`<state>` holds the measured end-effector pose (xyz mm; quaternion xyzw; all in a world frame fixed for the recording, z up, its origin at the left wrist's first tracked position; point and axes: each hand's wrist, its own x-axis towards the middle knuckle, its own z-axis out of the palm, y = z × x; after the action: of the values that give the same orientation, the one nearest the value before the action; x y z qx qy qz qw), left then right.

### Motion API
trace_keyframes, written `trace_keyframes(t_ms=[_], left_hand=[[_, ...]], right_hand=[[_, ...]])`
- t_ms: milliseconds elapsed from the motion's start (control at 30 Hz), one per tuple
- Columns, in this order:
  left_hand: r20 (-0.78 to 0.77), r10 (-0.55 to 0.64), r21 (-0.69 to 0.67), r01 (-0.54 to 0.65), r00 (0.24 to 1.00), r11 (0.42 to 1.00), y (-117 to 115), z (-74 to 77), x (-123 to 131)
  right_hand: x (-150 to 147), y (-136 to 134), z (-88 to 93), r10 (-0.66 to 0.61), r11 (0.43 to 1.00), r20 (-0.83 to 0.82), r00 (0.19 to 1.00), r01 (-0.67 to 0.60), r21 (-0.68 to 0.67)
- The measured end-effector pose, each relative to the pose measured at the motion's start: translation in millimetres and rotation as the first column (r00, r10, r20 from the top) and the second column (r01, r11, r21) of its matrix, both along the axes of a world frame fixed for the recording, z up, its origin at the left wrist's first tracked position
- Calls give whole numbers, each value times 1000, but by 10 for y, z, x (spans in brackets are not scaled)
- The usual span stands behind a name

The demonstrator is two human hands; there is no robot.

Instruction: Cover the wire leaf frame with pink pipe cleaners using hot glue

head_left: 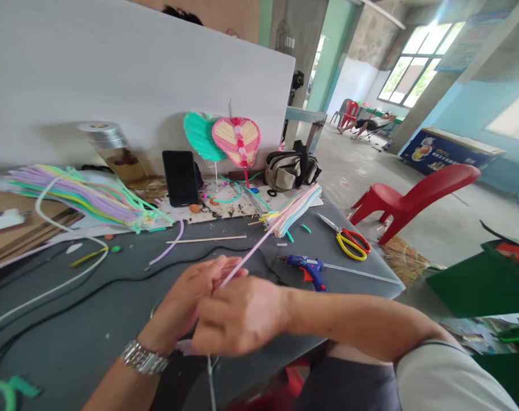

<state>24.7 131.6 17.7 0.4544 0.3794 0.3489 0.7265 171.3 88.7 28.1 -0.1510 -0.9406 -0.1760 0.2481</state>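
Observation:
My left hand (184, 302), with a metal wristwatch (144, 357), and my right hand (237, 315) are pressed together over the grey table (71, 337). A thin pale pink strip (246, 257) rises from between them toward the far right, and my fingers close around it. A thin pale wire (211, 382) hangs below my hands. Nearest them on the table lie a blue and orange hot glue gun (308, 271) and a bundle of pastel strips (296, 210). The hands hide the strip's lower end.
Red and yellow scissors (349, 242) lie near the table's right edge, and a black cable (113, 279) crosses it. A larger pastel strip bundle (83, 197), a phone (181, 178) and heart-shaped fans (236, 141) stand behind. A red plastic chair (407, 197) stands to the right.

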Motion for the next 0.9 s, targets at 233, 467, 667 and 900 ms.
trace_keyframes(t_ms=[233,467,667,900], left_hand=[[36,-56,-50,57,998,997,-34,138,-113],[-290,-138,305,228,947,925,-113,457,-328],[-531,-15,525,343,848,779,-264,768,-593],[-605,221,555,207,765,806,-290,582,-1203]], right_hand=[[-260,-469,133,221,975,-223,949,-211,67],[317,-198,528,-259,954,-224,940,212,-213],[179,3,452,-285,920,-208,936,206,-335],[345,113,213,-403,846,-141,904,310,-434]])
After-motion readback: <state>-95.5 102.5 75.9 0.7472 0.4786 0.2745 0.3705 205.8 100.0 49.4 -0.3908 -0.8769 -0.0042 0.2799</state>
